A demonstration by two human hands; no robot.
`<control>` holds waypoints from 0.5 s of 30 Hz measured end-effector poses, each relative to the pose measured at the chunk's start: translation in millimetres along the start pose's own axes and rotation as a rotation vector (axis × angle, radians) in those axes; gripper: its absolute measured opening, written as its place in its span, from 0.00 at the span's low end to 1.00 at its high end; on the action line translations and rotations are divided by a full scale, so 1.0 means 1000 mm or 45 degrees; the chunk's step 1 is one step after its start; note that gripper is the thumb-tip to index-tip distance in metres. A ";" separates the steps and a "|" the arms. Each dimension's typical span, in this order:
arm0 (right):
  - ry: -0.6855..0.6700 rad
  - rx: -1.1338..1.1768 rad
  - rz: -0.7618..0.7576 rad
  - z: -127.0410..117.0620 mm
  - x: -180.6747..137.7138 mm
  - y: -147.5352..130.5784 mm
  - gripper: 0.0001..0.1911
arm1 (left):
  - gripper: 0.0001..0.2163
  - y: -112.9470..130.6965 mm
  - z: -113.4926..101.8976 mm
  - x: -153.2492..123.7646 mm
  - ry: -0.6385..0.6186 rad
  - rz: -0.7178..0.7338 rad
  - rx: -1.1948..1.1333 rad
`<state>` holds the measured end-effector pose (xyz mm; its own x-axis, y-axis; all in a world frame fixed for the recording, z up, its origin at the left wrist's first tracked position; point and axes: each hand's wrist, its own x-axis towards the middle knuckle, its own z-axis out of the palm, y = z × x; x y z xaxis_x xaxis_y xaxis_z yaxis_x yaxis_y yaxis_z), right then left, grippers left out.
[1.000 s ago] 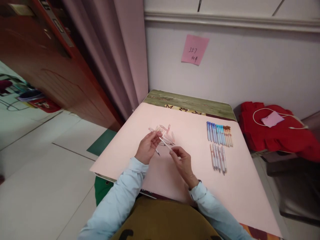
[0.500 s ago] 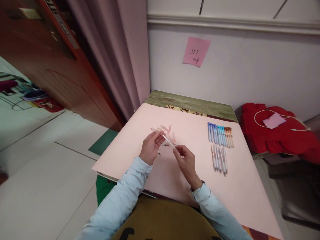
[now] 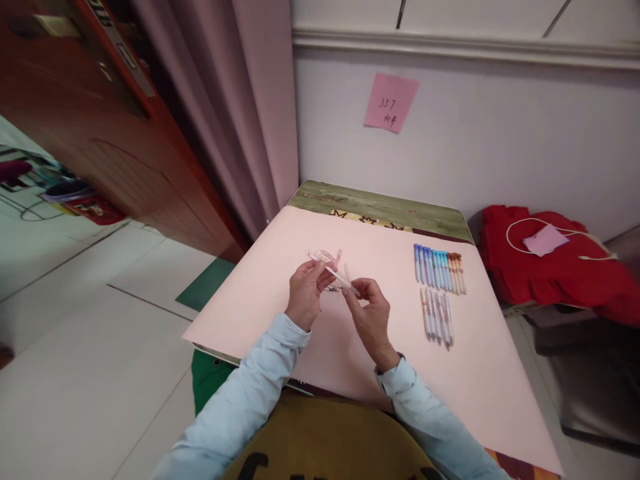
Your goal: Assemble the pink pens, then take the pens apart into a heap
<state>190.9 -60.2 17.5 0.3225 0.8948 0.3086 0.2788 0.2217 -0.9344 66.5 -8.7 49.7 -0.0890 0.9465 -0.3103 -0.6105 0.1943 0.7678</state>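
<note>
My left hand (image 3: 306, 292) and my right hand (image 3: 371, 313) are both closed on one thin white pen (image 3: 336, 274), which they hold slanted above the pink sheet (image 3: 310, 347). The left fingers pinch its upper end, the right fingers its lower end. Just behind the hands lies a small heap of loose pale pen parts (image 3: 336, 259). To the right, a row of finished pens (image 3: 439, 269) in blue and brown lies side by side, with a second row of white pens (image 3: 437, 315) below it.
The pink sheet covers a small table against a white wall, where a pink note (image 3: 391, 102) hangs. A red cloth (image 3: 555, 270) with a white cable lies at the right. A curtain and a wooden door stand at the left.
Both hands have drawn closer together and slightly up the table with the pen. The dark tip seen below the left hand a second ago no longer shows.
</note>
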 end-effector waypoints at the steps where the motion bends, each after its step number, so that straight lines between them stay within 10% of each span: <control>1: 0.018 0.009 -0.011 0.002 0.002 -0.001 0.10 | 0.08 0.000 0.001 0.000 -0.003 -0.012 -0.011; 15: 0.095 -0.062 -0.048 0.002 0.011 0.000 0.10 | 0.08 -0.004 0.004 0.000 -0.036 -0.016 -0.041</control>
<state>192.8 -49.8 21.0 0.3771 0.8542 0.3579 0.3352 0.2343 -0.9125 71.8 -8.5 49.0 -0.0593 0.9511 -0.3032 -0.6365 0.1979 0.7454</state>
